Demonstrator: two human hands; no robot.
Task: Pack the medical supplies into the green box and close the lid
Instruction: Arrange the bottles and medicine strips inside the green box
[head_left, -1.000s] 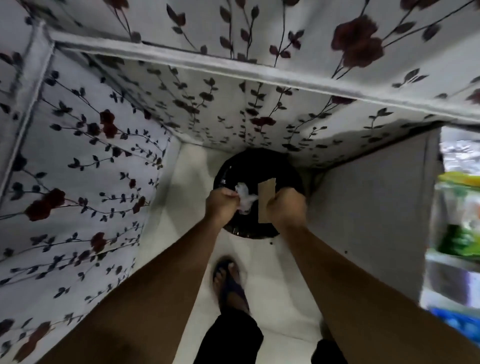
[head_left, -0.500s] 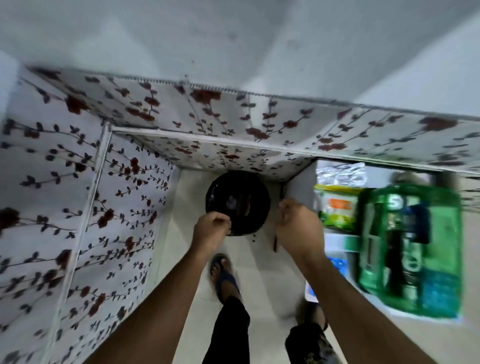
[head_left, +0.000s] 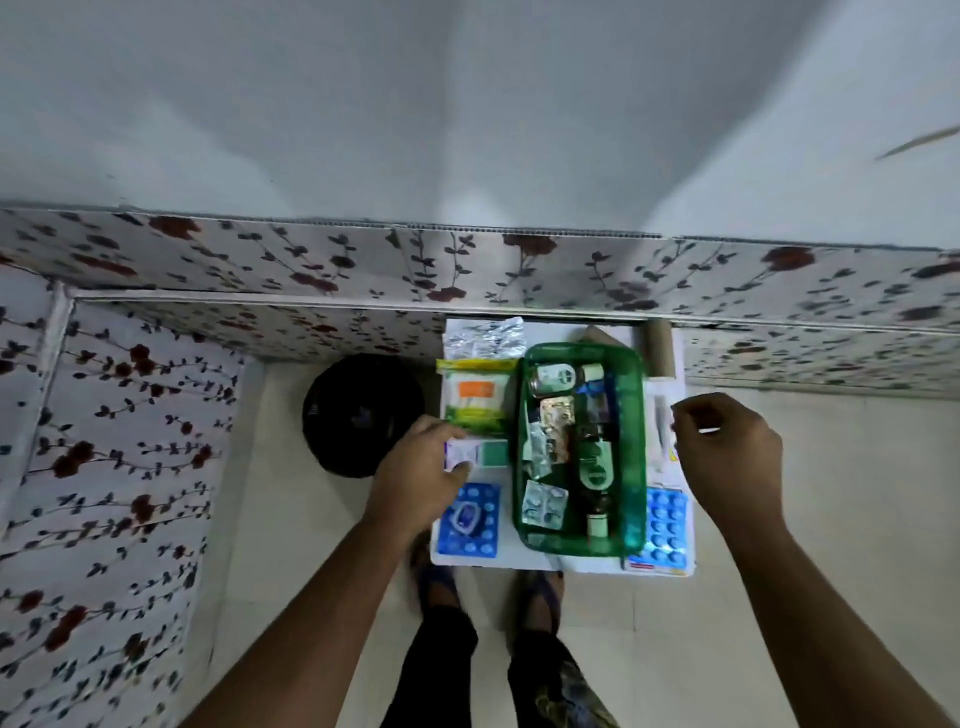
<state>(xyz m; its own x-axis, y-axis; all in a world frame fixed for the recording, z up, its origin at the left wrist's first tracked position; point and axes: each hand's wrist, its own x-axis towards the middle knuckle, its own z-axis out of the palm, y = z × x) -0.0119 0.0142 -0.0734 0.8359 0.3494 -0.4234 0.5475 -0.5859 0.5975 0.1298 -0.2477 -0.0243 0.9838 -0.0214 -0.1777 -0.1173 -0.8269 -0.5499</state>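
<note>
A green box (head_left: 631, 415) is seen open on a small white worktop (head_left: 524, 561), with bottles and blister strips lying inside it. To its left a green and orange packet (head_left: 471, 397), a small white and green carton (head_left: 475, 453) and a blue blister pack (head_left: 469, 521) are laid out; another blue blister pack (head_left: 667, 530) lies to its right. The left hand (head_left: 421, 475) is held over the carton, fingers (head_left: 460, 470) touching it. The right hand (head_left: 727, 452) is held loosely curled right of the box. A black bin (head_left: 358, 415) stands on the floor.

The green box (head_left: 635, 415) looks like glossy translucent plastic. Crinkled silver foil packs (head_left: 483, 338) shine. The floor (head_left: 779, 597) is smooth, pale tile.
</note>
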